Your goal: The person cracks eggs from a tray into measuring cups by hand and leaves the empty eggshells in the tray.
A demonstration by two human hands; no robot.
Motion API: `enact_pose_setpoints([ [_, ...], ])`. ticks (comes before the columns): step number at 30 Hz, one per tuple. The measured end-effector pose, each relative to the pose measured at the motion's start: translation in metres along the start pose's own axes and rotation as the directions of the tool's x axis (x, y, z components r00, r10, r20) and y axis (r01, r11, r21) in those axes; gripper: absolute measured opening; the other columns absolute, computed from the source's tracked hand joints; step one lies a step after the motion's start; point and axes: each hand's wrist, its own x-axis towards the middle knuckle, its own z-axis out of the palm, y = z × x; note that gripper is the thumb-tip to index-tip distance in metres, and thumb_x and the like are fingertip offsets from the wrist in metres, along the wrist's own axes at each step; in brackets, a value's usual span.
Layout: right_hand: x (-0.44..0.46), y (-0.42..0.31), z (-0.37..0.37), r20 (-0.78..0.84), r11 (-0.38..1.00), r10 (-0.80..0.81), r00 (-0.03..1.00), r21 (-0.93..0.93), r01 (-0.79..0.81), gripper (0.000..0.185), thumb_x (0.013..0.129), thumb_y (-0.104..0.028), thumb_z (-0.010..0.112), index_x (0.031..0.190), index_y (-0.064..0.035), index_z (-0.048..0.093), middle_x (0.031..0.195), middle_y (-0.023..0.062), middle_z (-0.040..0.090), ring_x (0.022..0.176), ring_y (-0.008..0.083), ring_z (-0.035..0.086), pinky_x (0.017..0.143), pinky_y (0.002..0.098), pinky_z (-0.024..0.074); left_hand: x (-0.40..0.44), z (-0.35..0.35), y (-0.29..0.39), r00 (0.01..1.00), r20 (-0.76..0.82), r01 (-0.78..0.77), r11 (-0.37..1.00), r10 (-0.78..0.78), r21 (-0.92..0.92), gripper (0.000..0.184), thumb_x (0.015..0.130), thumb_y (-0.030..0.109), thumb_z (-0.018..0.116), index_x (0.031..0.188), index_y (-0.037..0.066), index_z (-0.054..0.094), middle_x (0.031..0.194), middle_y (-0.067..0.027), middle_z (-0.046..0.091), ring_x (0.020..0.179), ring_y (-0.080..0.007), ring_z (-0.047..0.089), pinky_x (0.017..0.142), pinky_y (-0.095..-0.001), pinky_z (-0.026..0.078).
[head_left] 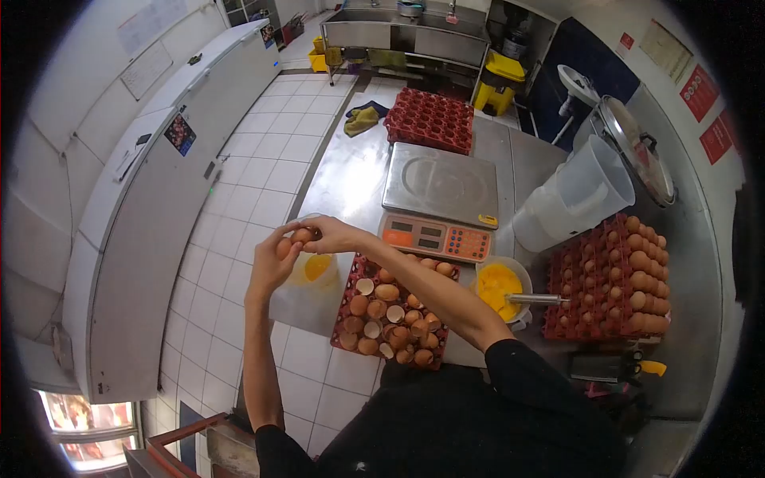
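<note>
Both my hands meet above a clear container (pixel 325 275) with yellow egg in it, at the table's left edge. My left hand (pixel 271 259) is closed round a brown egg (pixel 284 248). Fingers of my right hand (pixel 335 234) are bent round another brown egg (pixel 303 236), right beside the first. Whether either shell is cracked cannot be made out. Below my right forearm lies a red tray (pixel 341 325) bearing brown eggs and open, empty shells (pixel 395 311). To its right stands a container of yolks (pixel 498 287) with a metal-handled tool (pixel 538 299) in it.
Behind the tray are an orange-fronted scale (pixel 438 191) and stacked red trays (pixel 430 119). At the right stand a translucent bucket (pixel 586 187), stacked trays of eggs (pixel 610 279) and a yellow-handled tool (pixel 653 367). A cloth (pixel 362 120) lies at the far left of the table.
</note>
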Motion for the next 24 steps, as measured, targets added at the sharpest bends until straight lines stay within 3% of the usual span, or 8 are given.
enact_pose_setpoints([
  [5, 0.011, 0.019, 0.019, -0.063, 0.988, -0.089, 0.994, 0.119, 0.096, 0.042, 0.084, -0.016, 0.072, 0.125, -0.0057, 0.069, 0.105, 0.0124, 0.074, 0.096, 0.0201, 0.067, 0.085, 0.0331, 0.054, -0.003, -0.008, -0.005, 1.0, 0.031, -0.006, 0.992, 0.003, 0.123, 0.034, 0.091, 0.009, 0.072, 0.123, 0.003, 0.066, 0.1, -0.0217, 0.075, 0.096, -0.0317, 0.075, 0.082, -0.0375, 0.058],
  [8, 0.017, 0.021, 0.022, -0.067, 0.995, -0.081, 0.994, 0.048, 0.084, 0.039, 0.085, -0.016, 0.07, 0.122, -0.0057, 0.07, 0.104, 0.0134, 0.074, 0.094, 0.0208, 0.067, 0.084, 0.0325, 0.0536, -0.002, -0.012, -0.004, 0.999, 0.034, 0.037, 0.99, -0.041, 0.133, 0.028, 0.091, 0.005, 0.071, 0.118, 0.0, 0.067, 0.105, -0.0174, 0.075, 0.098, -0.0223, 0.073, 0.086, -0.0335, 0.058],
  [11, 0.012, 0.007, 0.02, -0.039, 0.998, -0.06, 0.997, -0.028, 0.059, 0.04, 0.085, -0.013, 0.068, 0.124, -0.0069, 0.068, 0.09, 0.012, 0.071, 0.09, 0.0233, 0.066, 0.083, 0.0335, 0.0533, -0.003, -0.015, -0.02, 0.998, 0.014, -0.066, 0.993, 0.065, 0.093, 0.031, 0.089, 0.001, 0.071, 0.12, 0.001, 0.067, 0.105, -0.0166, 0.076, 0.098, -0.0238, 0.074, 0.088, -0.0344, 0.058],
  [13, 0.012, 0.008, 0.019, -0.02, 0.935, -0.156, 0.988, -0.324, 0.141, 0.049, 0.083, -0.007, 0.065, 0.131, -0.0094, 0.064, 0.087, 0.0116, 0.063, 0.087, 0.0268, 0.061, 0.082, 0.036, 0.0527, -0.004, -0.018, -0.02, 0.993, 0.014, -0.12, 0.988, 0.119, 0.096, 0.034, 0.087, -0.004, 0.07, 0.121, 0.002, 0.067, 0.106, -0.015, 0.075, 0.099, -0.0243, 0.074, 0.088, -0.0361, 0.058],
  [16, 0.016, 0.019, 0.023, -0.012, 0.899, -0.232, 0.973, -0.385, 0.21, 0.057, 0.081, -0.003, 0.063, 0.137, -0.0105, 0.059, 0.092, 0.0115, 0.055, 0.087, 0.0296, 0.057, 0.083, 0.0384, 0.052, -0.011, -0.028, -0.002, 0.988, 0.019, -0.151, 0.971, 0.15, 0.186, 0.035, 0.085, -0.004, 0.07, 0.118, 0.005, 0.069, 0.108, -0.0157, 0.072, 0.098, -0.0342, 0.072, 0.083, -0.0386, 0.058],
  [21, -0.021, -0.007, 0.017, -0.084, 0.95, -0.178, 0.981, -0.276, 0.149, 0.058, 0.082, -0.003, 0.063, 0.14, -0.0103, 0.057, 0.098, 0.0138, 0.054, 0.092, 0.0331, 0.06, 0.084, 0.0405, 0.0524, -0.02, -0.018, 0.025, 0.983, 0.013, -0.181, 0.972, 0.181, 0.149, 0.034, 0.088, -0.001, 0.073, 0.121, 0.0, 0.064, 0.105, -0.0135, 0.071, 0.099, -0.0271, 0.073, 0.085, -0.036, 0.057],
  [23, -0.053, -0.017, 0.016, -0.135, 0.978, -0.176, 0.975, -0.138, 0.158, 0.058, 0.088, -0.01, 0.068, 0.143, -0.0104, 0.054, 0.104, 0.0166, 0.06, 0.095, 0.0323, 0.062, 0.085, 0.0417, 0.0529, -0.027, -0.001, 0.04, 0.975, -0.003, -0.221, 0.964, 0.224, 0.147, 0.033, 0.088, 0.0, 0.074, 0.119, 0.0, 0.063, 0.104, -0.0135, 0.07, 0.098, -0.0282, 0.072, 0.084, -0.0361, 0.057],
  [24, -0.079, -0.021, 0.017, -0.223, 0.965, -0.219, 0.95, -0.192, 0.178, 0.058, 0.092, -0.023, 0.073, 0.145, -0.0098, 0.053, 0.112, 0.0199, 0.064, 0.1, 0.0313, 0.065, 0.087, 0.0412, 0.0534, -0.035, 0.014, 0.048, 0.993, 0.012, -0.121, 0.988, 0.12, 0.091, 0.03, 0.088, 0.002, 0.074, 0.116, 0.001, 0.061, 0.103, -0.0135, 0.07, 0.097, -0.0281, 0.072, 0.082, -0.0373, 0.056],
])
